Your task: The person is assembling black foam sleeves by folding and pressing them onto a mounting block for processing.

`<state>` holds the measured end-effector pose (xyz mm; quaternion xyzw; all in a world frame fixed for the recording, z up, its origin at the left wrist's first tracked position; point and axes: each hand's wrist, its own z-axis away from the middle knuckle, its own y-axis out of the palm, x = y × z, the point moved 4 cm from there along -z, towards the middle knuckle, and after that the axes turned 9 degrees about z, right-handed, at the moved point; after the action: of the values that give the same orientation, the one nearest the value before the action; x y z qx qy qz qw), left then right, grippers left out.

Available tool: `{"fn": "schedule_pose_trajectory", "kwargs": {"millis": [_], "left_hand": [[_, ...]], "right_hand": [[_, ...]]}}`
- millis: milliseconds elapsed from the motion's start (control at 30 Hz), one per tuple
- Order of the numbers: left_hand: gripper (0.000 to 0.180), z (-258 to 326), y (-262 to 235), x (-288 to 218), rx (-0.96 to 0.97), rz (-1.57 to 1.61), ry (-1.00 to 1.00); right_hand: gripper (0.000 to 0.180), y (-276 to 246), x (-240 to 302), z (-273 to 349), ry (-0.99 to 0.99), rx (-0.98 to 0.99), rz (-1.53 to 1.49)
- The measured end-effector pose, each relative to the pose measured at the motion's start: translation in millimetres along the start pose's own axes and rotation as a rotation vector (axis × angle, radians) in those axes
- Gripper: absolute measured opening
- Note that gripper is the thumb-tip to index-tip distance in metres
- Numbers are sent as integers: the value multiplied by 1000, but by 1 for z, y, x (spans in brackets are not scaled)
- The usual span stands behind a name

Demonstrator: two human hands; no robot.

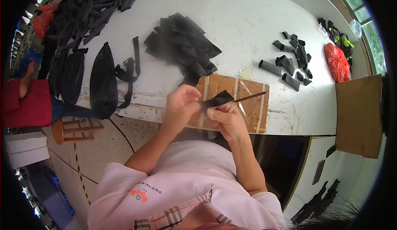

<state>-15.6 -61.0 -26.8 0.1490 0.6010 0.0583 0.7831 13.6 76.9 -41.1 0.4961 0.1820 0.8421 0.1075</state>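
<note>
A small folded piece of black fabric is between my hands, above the brown taped board at the table's front edge. My left hand has its fingers curled at the left end of the fabric, pinching it. My right hand is closed on the right end, its thumb on top. From that same hand a thin brown pointed stick sticks out to the right. Just beyond my left hand lies a heap of flat black fabric pieces, one of which reaches down to the board.
The taped board rests on the white table. Black fabric tubes lie at right, near a red plastic bag and a cardboard box. More black strips and black bags are at left, beside a person in red and a wooden stool.
</note>
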Motion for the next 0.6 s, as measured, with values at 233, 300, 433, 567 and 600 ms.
{"fn": "schedule_pose_trajectory", "kwargs": {"millis": [233, 300, 433, 567, 600], "left_hand": [[24, 3, 8, -1, 27, -24, 35], [31, 8, 14, -2, 285, 181, -245], [40, 31, 44, -21, 691, 667, -398], [33, 37, 46, -18, 342, 46, 3], [33, 34, 49, -14, 349, 46, 9]], "right_hand": [[13, -4, -5, 4, -56, 22, -9], [13, -5, -6, 11, -121, 40, -93], [11, -2, 8, 25, -347, 134, -152], [8, -9, 29, 43, -561, -53, 172], [8, -8, 37, 50, -613, -146, 404]]}}
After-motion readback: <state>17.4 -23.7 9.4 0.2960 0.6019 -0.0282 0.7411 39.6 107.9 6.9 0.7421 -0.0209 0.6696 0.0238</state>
